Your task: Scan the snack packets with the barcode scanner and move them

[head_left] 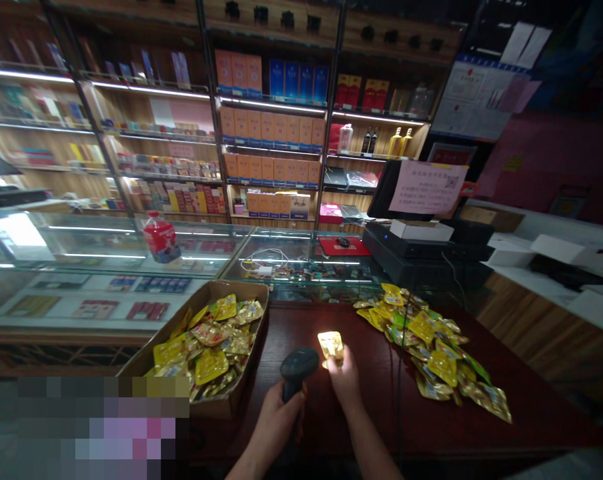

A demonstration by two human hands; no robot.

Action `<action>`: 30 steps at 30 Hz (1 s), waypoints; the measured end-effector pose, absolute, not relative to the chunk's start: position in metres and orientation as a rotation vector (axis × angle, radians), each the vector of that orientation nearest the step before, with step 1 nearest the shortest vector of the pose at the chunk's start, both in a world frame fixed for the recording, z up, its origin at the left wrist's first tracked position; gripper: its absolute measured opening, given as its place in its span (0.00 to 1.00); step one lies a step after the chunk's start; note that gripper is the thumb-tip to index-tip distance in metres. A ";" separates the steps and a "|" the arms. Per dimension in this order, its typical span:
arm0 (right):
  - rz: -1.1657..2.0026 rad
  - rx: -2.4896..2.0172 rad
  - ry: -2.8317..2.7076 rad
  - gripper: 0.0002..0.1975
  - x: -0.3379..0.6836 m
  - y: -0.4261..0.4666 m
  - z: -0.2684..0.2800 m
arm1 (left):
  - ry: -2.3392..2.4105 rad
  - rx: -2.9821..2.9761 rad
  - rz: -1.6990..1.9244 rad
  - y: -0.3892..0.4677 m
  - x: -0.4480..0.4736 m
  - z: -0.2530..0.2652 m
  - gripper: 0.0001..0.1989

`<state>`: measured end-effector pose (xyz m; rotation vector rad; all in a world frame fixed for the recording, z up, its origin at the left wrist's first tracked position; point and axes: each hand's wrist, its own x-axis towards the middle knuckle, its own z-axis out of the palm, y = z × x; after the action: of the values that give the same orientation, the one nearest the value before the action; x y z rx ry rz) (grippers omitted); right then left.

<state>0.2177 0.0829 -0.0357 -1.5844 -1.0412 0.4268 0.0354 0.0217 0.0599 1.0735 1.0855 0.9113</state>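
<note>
My left hand is wrapped round the handle of a black barcode scanner, whose head points toward my right hand. Between the fingers of my right hand is a small gold snack packet, brightly lit on its face. Left of the scanner, an open cardboard box holds many yellow and gold packets. A loose pile of similar packets lies on the dark red tabletop to the right of my hands.
A cable runs down the table between my right hand and the pile. Behind stand glass counters with a red jug, a mouse on a red mat, and a monitor. A blurred patch covers the lower left.
</note>
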 end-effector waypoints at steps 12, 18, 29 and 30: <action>0.455 -1.589 -1.013 0.14 0.216 0.081 -0.027 | 1.122 1.066 0.924 0.037 0.049 0.059 0.12; 0.474 -1.579 -1.037 0.14 0.218 0.080 -0.027 | 1.088 1.098 0.893 0.043 0.059 0.060 0.10; 0.482 -1.583 -1.021 0.12 0.218 0.080 -0.032 | 1.096 1.074 0.902 0.035 0.052 0.054 0.11; 0.482 -1.579 -1.024 0.12 0.218 0.080 -0.032 | 1.100 1.065 0.902 0.035 0.052 0.054 0.12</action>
<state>0.2180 0.0804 -0.0319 -1.5794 -1.0237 0.4817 0.0522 0.0352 0.0544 1.0649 1.0998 0.9021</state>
